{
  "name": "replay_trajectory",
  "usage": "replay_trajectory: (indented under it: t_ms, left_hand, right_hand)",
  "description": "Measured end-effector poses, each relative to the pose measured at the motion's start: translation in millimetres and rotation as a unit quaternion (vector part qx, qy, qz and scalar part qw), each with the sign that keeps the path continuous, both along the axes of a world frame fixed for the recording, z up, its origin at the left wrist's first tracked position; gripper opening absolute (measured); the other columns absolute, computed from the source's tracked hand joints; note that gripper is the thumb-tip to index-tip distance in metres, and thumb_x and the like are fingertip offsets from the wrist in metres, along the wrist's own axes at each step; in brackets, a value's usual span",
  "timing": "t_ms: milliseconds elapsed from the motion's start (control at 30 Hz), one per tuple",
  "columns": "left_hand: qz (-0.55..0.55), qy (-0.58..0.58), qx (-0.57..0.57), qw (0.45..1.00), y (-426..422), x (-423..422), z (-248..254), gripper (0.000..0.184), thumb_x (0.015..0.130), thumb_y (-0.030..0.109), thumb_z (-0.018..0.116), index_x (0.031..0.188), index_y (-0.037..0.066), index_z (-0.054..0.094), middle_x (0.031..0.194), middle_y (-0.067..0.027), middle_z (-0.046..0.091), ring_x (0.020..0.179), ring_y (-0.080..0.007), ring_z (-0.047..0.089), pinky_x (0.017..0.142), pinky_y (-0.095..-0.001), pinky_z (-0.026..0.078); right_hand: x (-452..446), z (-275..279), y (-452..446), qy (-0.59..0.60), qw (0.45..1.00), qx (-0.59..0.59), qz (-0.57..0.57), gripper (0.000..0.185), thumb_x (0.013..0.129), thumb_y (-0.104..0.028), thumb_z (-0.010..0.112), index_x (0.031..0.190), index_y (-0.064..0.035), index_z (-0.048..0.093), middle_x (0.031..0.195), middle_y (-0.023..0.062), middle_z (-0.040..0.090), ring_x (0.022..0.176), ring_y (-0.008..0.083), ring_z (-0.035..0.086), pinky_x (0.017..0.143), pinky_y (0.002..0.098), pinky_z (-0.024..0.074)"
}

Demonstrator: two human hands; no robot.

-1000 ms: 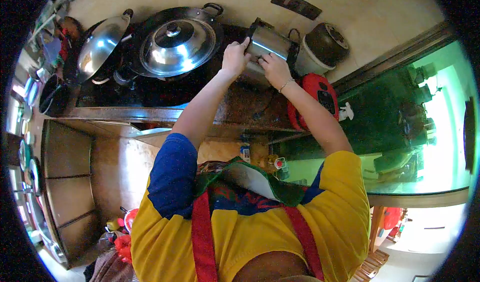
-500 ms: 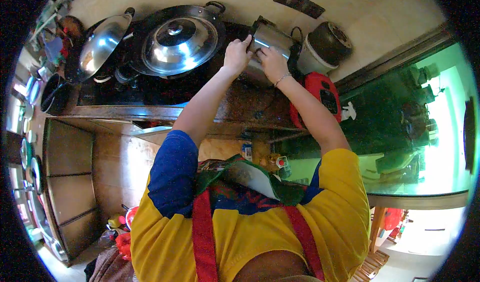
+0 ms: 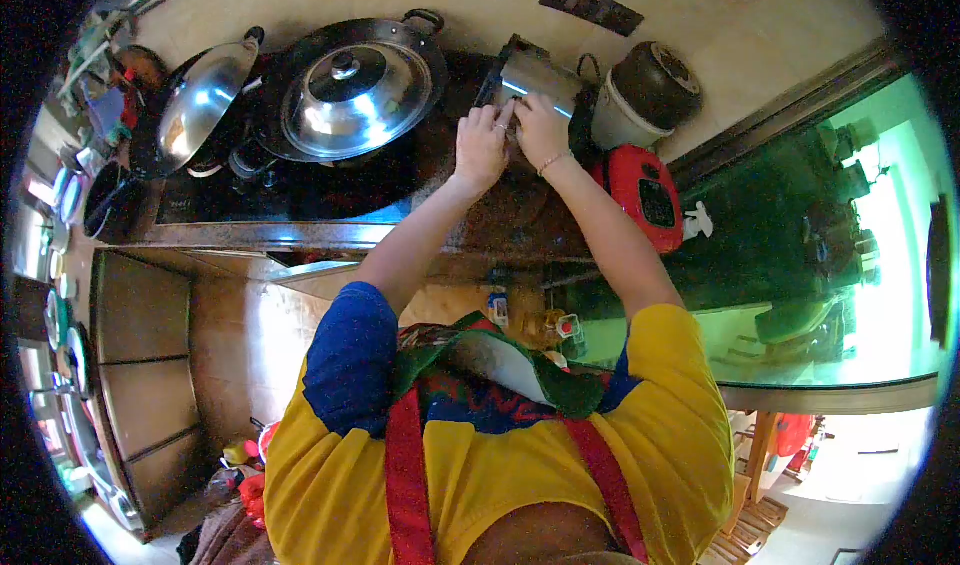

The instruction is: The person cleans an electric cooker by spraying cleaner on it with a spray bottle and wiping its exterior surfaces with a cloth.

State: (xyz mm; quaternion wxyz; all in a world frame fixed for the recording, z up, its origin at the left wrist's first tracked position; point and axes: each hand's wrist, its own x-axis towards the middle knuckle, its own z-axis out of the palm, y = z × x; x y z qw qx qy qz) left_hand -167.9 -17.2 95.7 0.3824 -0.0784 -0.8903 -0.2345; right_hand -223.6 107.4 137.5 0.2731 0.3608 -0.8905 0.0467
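Note:
My left hand (image 3: 482,147) and my right hand (image 3: 541,130) meet over the counter in front of a silver box-shaped appliance (image 3: 541,73) with a bright strip along its front. The fingertips of both hands are bent and drawn together, almost touching. A small dark bit shows between them, too small to name. My right hand partly covers the front of the appliance. A bracelet circles the right wrist. To the left stands a large wok (image 3: 421,93) under a domed steel lid (image 3: 306,133).
A second domed lid (image 3: 204,105) rests over a pan at the far left. Right of the hands stand a white pot with a dark top (image 3: 634,110), a red appliance (image 3: 642,197) and a spray bottle (image 3: 698,221). A socket strip (image 3: 591,6) is on the wall.
Both hands have drawn back from the appliance toward me, with the fingertips now closer together. A silver surface seen below the hands before no longer shows there.

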Motion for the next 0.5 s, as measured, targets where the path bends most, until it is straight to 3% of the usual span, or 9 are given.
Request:
replay_trajectory:
  t_ms: [100, 133, 267, 333, 500]
  left_hand:
    - [-0.017, 0.015, 0.081, 0.996, 11.0, -3.1, -16.3, 0.059, 0.07, 0.003, 0.064, 0.126, 0.001, 0.049, 0.109, -0.015, 0.053, 0.099, -0.0335, 0.05, 0.082, -0.0423, 0.044]
    - [-0.054, 0.022, 0.104, 0.993, 9.1, -4.7, -20.3, 0.063, 0.072, 0.003, 0.06, 0.132, 0.001, 0.043, 0.118, -0.019, 0.051, 0.102, -0.0392, 0.05, 0.09, -0.0431, 0.044]
    - [-0.062, 0.046, 0.12, 0.99, 8.7, -4.4, -22.5, 0.06, 0.073, 0.003, 0.061, 0.13, 0.0, 0.045, 0.119, -0.0204, 0.052, 0.106, -0.0394, 0.05, 0.091, -0.043, 0.044]
    - [-0.047, -0.021, 0.15, 0.987, 8.4, -7.4, -12.5, 0.056, 0.074, 0.004, 0.061, 0.128, -0.001, 0.047, 0.115, -0.0204, 0.054, 0.106, -0.0395, 0.051, 0.091, -0.0427, 0.045]
    - [-0.043, 0.011, 0.168, 0.985, 9.0, -19.7, -20.2, 0.055, 0.072, 0.002, 0.061, 0.126, 0.0, 0.049, 0.11, -0.0218, 0.055, 0.103, -0.0392, 0.053, 0.09, -0.0437, 0.045]
  right_hand:
    - [-1.9, -11.9, -1.0, -0.008, 0.999, -0.039, 0.004, 0.027, 0.074, -0.007, 0.061, 0.1, -0.0065, 0.066, 0.1, 0.0082, 0.059, 0.098, 0.0302, 0.055, 0.078, 0.039, 0.0496]
    - [3.2, -21.9, 0.7, 0.007, 0.999, -0.041, 0.025, 0.025, 0.074, -0.007, 0.061, 0.099, -0.0062, 0.066, 0.099, 0.0081, 0.059, 0.096, 0.03, 0.055, 0.077, 0.0396, 0.0495]
    - [-0.3, -14.8, -4.6, 0.012, 0.998, -0.048, 0.04, 0.02, 0.075, -0.008, 0.06, 0.094, -0.0048, 0.066, 0.1, 0.0088, 0.059, 0.096, 0.0299, 0.055, 0.077, 0.0403, 0.0494]
    - [-10.4, -3.0, -13.0, -0.042, 0.999, -0.029, -0.017, 0.017, 0.081, -0.014, 0.055, 0.091, -0.007, 0.067, 0.103, 0.0081, 0.06, 0.1, 0.0282, 0.056, 0.081, 0.0419, 0.049]
    - [-8.6, -18.3, -11.6, 0.002, 1.0, 0.0, -0.001, 0.017, 0.081, -0.016, 0.056, 0.089, -0.0065, 0.067, 0.1, 0.0097, 0.06, 0.101, 0.0288, 0.055, 0.078, 0.0432, 0.05]
